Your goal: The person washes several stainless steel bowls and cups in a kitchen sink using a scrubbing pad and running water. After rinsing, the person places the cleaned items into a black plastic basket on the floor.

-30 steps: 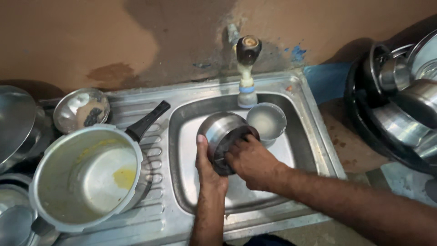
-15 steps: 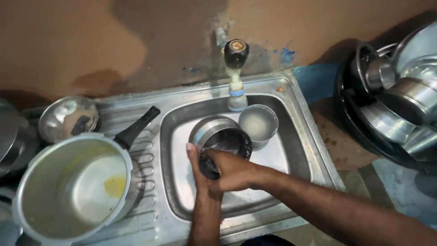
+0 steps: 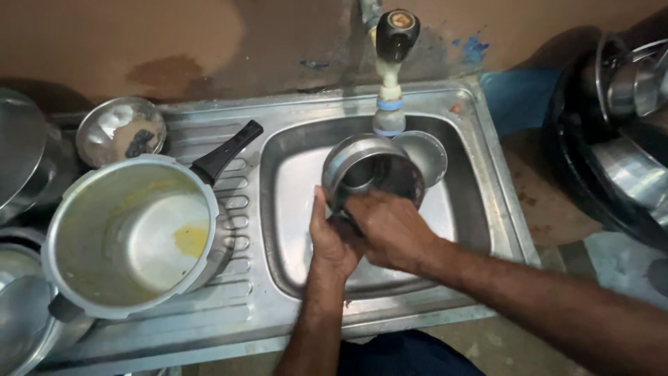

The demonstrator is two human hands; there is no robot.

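Steel pot [image 3: 372, 174], round and shiny, is tilted on its side over the sink [image 3: 292, 209], its open mouth turned up toward the camera, directly under the tap [image 3: 390, 69]. The left hand [image 3: 334, 240] is wrapped around the pot's lower rim from the left, thumb up along its side, holding it. The right hand [image 3: 390, 226] lies over the pot's near edge with fingers curled down against it; whether it grips something small underneath cannot be told. The two hands touch each other at the pot's bottom edge. Just behind the pot on its right, a small steel bowl [image 3: 423, 154] sits in the sink, touching or nearly touching it. On the draining board to the left stands a large pressure cooker [image 3: 132, 233] with a black handle and a yellow stain inside. Beyond it, near the wall, is a small steel dish [image 3: 120, 131]. At far right, stacked steel vessels [image 3: 626, 125] sit well apart from the sink.
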